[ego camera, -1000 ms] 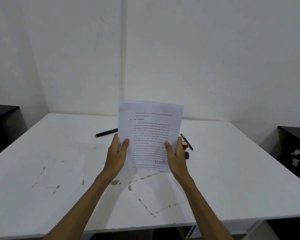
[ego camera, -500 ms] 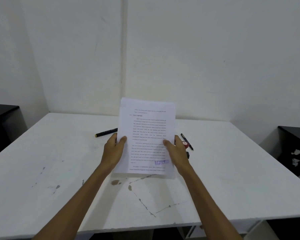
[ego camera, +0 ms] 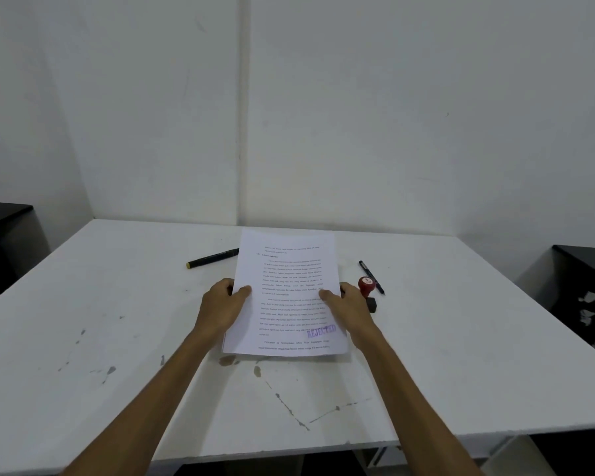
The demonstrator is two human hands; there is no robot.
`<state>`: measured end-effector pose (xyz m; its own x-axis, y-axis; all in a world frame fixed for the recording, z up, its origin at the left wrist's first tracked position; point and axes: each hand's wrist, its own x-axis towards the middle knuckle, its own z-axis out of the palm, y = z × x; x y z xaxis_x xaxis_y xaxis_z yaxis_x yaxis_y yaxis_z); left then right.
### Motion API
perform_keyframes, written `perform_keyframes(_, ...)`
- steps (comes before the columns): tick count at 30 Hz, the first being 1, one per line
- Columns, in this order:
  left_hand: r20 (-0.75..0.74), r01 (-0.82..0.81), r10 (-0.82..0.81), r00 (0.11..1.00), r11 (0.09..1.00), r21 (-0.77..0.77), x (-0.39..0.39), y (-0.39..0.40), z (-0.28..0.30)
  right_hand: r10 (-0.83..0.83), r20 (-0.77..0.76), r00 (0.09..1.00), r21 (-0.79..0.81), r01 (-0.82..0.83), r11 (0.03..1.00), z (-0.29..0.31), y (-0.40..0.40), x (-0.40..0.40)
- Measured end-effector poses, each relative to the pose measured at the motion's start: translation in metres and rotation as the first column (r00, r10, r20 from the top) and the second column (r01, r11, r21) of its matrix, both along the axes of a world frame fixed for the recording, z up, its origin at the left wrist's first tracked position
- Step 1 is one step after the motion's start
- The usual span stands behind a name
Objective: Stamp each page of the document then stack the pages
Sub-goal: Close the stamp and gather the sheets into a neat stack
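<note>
A stack of printed pages (ego camera: pixel 285 269) lies nearly flat on the white table (ego camera: pixel 117 304), its top page bearing a purple "REJECTED" stamp mark at the lower right. My left hand (ego camera: pixel 220 307) grips the stack's left edge, thumb on top. My right hand (ego camera: pixel 349 309) grips the right edge the same way. The red-handled stamp (ego camera: pixel 367 293) with its black base stands just right of my right hand.
A black marker with a yellow end (ego camera: pixel 212 258) lies left of the pages at the back. A thin black pen (ego camera: pixel 371 272) lies beyond the stamp. Dark furniture stands at the left (ego camera: pixel 0 235) and at the right (ego camera: pixel 584 290) of the table. Walls close the back.
Both hands have lowered the stack from an upright, raised position until it lies almost flat on the table. The stamp, earlier partly hidden behind the pages, now shows.
</note>
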<state>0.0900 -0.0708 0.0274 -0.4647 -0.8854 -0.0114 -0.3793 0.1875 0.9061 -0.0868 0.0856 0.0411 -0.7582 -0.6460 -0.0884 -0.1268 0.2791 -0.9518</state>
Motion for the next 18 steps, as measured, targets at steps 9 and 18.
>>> perform_keyframes(9, 0.175, -0.015, 0.037, 0.984, 0.991, -0.131, -0.001, -0.008, -0.018, 0.022, -0.207, 0.978, 0.247, 0.031, 0.969, -0.024, -0.01, -0.012)
perform_keyframes(18, 0.284, -0.016, 0.089, 0.955, 0.968, -0.251, -0.006, -0.011, -0.025, 0.043, -0.342, 0.939, 0.358, 0.088, 0.93, -0.032, -0.012, -0.012)
